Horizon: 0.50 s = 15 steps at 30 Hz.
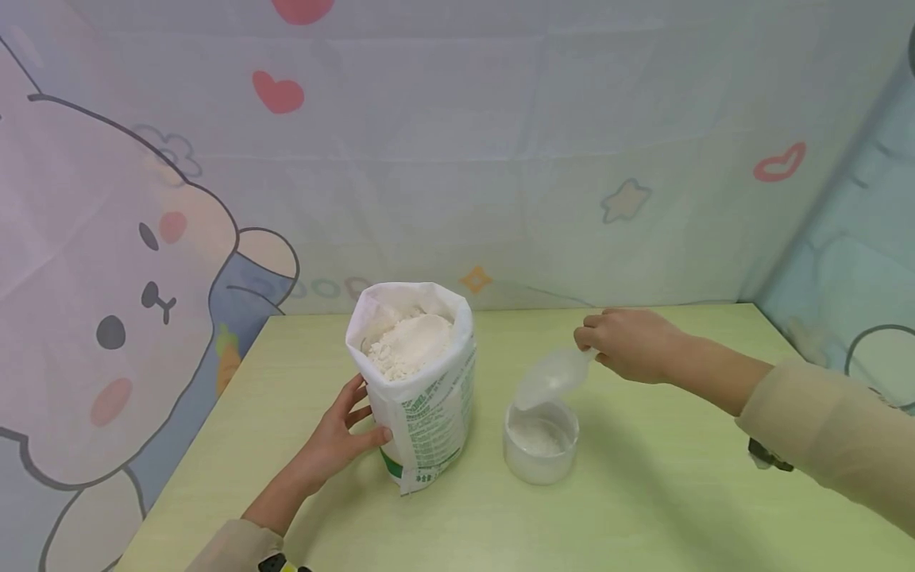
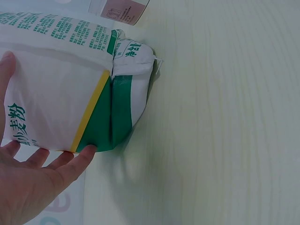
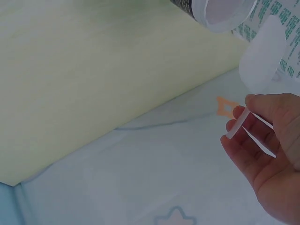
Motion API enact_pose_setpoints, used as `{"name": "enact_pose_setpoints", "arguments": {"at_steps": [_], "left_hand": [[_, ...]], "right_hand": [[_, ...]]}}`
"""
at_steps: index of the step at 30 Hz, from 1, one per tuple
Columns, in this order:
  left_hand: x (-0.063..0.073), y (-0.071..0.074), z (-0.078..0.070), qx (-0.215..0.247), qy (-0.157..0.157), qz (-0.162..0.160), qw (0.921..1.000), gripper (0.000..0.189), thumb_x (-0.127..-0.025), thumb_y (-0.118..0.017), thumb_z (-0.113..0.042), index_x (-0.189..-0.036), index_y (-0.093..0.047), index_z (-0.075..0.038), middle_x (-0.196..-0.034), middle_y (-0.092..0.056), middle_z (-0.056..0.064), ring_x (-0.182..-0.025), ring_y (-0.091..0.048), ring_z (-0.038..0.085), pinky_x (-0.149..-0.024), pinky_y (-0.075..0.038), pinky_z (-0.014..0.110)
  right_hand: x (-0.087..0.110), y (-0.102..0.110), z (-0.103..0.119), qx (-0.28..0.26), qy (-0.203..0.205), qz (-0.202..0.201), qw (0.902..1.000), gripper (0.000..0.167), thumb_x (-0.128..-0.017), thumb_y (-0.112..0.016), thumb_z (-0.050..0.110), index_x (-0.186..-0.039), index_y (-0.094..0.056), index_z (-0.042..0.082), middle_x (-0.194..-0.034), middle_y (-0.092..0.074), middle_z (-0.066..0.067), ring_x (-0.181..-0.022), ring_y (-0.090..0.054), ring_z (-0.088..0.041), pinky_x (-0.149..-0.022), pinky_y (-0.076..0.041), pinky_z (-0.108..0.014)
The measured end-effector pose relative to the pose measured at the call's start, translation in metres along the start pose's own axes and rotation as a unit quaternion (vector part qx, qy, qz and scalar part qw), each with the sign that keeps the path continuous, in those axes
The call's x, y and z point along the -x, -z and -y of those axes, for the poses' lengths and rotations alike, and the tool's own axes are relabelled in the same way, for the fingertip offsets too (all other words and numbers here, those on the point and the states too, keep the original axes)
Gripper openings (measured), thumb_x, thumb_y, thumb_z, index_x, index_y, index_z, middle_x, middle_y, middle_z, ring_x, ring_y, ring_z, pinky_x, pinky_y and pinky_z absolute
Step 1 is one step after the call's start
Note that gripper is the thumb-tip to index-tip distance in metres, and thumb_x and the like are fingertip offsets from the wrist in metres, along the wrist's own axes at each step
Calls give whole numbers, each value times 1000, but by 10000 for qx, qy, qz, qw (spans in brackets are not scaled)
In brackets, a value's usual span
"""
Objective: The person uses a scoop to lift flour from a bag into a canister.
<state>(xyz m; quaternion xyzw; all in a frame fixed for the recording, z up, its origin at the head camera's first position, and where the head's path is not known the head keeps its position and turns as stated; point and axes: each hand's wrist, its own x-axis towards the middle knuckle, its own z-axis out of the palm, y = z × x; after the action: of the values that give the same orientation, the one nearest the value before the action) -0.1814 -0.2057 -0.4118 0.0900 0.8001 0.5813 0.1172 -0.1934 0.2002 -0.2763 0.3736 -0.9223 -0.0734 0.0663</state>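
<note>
An upright bag of flour (image 1: 436,413), its top open, stands on the table with white flour (image 1: 411,345) heaped inside. My left hand (image 1: 336,445) holds the bag's side, thumb on the front and fingers on the far side; the left wrist view shows this hand (image 2: 42,183) against the bag's printed face (image 2: 51,103). Pinched by its handle in my right hand (image 1: 636,345) is a translucent white scoop (image 1: 554,377), tilted down over a small round tub (image 1: 539,469). Some white powder (image 1: 539,437) lies in the tub. In the right wrist view the scoop (image 3: 265,56) hides part of the bag.
A pale yellow-green table (image 1: 686,445) carries the bag and the tub, the tub standing to the bag's right. Behind the table's back edge hangs a cloth backdrop (image 1: 457,199) with a cartoon print; another cloth (image 1: 858,262) hangs at the right.
</note>
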Motion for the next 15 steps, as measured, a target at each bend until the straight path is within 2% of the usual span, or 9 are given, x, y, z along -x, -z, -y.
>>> {"name": "enact_pose_setpoints", "arguments": {"at_steps": [4,8,15], "left_hand": [[0,0,0,-11,-3,-13,10000,92,-77,-75,-28,-145,-14,-37,-151,-18,6,-134,-26,40,-94,-42,56],[0,0,0,-8,22,-15,10000,92,-77,-75,-28,-145,-14,-37,-151,-17,6,-134,-26,40,-94,-42,56],[1,0,-1,-52,27,-22,10000,92,-77,-75,-29,-145,-14,-37,-151,-17,6,-134,-26,39,-94,-41,57]], "right_hand": [[1,-2,-3,-651,-119,60,9978,18,-76,-69,1,-85,-59,13,-83,-58,2,-77,-59,-19,-68,-51,-33],[1,-3,-9,-1076,-214,28,9940,16,-78,-68,1,-87,-60,12,-85,-61,1,-80,-61,-18,-69,-52,-33],[-2,5,-18,-1330,-384,-158,9903,15,-80,-65,1,-91,-62,10,-90,-64,-2,-83,-62,-20,-70,-52,-36]]}}
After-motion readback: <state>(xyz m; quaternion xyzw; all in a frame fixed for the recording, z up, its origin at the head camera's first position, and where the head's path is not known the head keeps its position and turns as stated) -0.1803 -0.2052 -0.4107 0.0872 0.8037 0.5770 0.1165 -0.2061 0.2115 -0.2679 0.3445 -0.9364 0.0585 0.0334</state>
